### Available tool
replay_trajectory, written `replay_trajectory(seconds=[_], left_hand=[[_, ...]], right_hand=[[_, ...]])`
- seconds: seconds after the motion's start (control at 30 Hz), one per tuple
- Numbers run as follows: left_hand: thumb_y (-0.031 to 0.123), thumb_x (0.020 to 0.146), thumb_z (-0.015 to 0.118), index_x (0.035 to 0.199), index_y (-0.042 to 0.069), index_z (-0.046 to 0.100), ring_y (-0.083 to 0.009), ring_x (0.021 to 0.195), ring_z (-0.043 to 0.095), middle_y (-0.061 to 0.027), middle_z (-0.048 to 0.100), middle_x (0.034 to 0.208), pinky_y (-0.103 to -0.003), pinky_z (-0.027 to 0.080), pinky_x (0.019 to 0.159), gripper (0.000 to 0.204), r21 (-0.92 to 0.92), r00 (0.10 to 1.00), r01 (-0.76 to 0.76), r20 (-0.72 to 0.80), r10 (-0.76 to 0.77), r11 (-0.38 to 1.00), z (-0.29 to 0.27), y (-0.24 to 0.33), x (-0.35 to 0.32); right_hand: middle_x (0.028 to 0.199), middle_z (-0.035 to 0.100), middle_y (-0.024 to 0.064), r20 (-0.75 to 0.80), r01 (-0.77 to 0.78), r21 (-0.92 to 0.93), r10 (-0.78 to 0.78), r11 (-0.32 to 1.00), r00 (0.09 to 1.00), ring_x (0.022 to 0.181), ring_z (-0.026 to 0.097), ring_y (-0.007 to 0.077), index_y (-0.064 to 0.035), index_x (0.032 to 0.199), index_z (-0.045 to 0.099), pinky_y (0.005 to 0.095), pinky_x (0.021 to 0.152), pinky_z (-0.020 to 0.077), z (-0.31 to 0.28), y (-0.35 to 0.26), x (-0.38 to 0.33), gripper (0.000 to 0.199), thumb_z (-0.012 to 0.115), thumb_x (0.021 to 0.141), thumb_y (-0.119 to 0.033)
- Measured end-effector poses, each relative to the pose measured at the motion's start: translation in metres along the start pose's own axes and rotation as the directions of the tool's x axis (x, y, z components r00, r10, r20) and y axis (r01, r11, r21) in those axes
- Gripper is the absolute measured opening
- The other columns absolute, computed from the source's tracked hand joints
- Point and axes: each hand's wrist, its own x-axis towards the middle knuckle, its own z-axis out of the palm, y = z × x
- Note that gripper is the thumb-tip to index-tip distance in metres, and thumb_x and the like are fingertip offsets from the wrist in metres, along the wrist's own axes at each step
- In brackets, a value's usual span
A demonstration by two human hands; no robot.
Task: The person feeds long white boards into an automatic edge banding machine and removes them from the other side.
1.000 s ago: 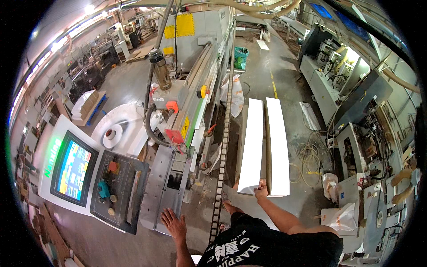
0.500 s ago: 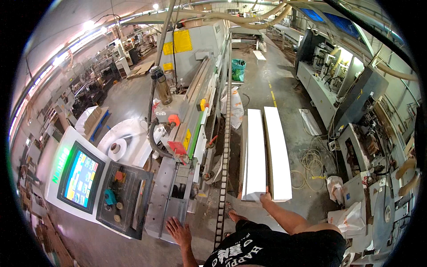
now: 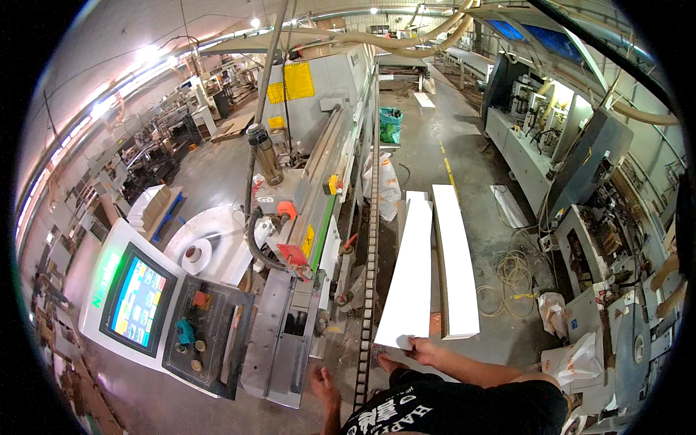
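Panel (image 3: 413, 279), long and white, is what I see my right hand (image 3: 423, 350) gripping at its near end in the head view; the fingers curl over the bottom corner, closed on the board. It stretches away from me over the floor (image 3: 464, 152), with its left edge close beside the chain conveyor (image 3: 368, 290) of the machine (image 3: 319, 210). A second white panel (image 3: 457, 264) lies just to its right, roughly parallel, with a narrow gap between the two. My left hand (image 3: 324, 386) is low and open, fingers spread, holding nothing, just above the grey metal base of the machine near the conveyor's near end. Farther left sits a control console with a lit screen (image 3: 138, 297) and a button pad (image 3: 203, 330). A white roll (image 3: 196, 255) rests on a round plate behind the console.
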Motion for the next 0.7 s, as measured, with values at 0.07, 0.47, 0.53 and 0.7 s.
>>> replay_trajectory(seconds=[0.07,0.47,0.53,0.7], left_hand=[[0.051,0.106,0.055,0.141,0.001,0.053,-0.0362,0.116,0.064,-0.0162,0.067,0.125,-0.051,0.045,0.108,0.061,-0.296,0.854,0.489,0.352,-0.383,0.82,0.05,0.021,-0.016],[0.044,0.111,0.043,0.133,-0.001,0.053,-0.0327,0.111,0.063,-0.0188,0.061,0.127,-0.047,0.053,0.096,0.051,-0.678,0.836,0.502,0.22,-0.503,0.537,0.057,0.05,-0.011],[0.042,0.112,0.045,0.121,-0.001,0.056,-0.0294,0.1,0.063,-0.0158,0.063,0.113,-0.045,0.054,0.088,0.045,-0.6,0.862,0.422,0.034,-0.506,0.679,0.033,0.066,-0.017],[0.039,0.111,0.05,0.089,0.001,0.05,-0.0197,0.074,0.048,-0.0069,0.054,0.084,-0.038,0.047,0.069,0.043,-0.213,0.918,0.249,-0.26,-0.301,0.945,-0.004,0.074,-0.019]], right_hand=[[0.124,0.06,0.0166,0.04,-0.093,-0.027,0.094,0.995,0.995,0.107,0.063,0.0321,0.0048,0.136,0.048,0.0475,0.089,0.0593,0.007,0.004,-0.031,0.037,0.048,0.112,-0.023],[0.107,0.067,0.0093,0.324,-0.167,0.004,0.157,0.986,0.933,0.1,0.065,0.0285,-0.0033,0.118,0.066,0.0411,0.097,0.0524,-0.016,0.004,0.073,0.052,0.07,0.095,-0.05],[0.11,0.064,0.0104,0.164,-0.04,0.174,0.011,0.984,0.986,0.107,0.062,0.0295,-0.0017,0.121,0.064,0.0427,0.1,0.0507,-0.012,-0.032,0.088,0.063,0.069,0.093,-0.058],[0.131,0.056,0.0158,0.09,-0.051,0.28,0.026,0.959,0.996,0.117,0.055,0.0326,-0.0015,0.142,0.052,0.0508,0.104,0.0446,0.03,-0.091,0.07,0.082,0.056,0.095,-0.069]])
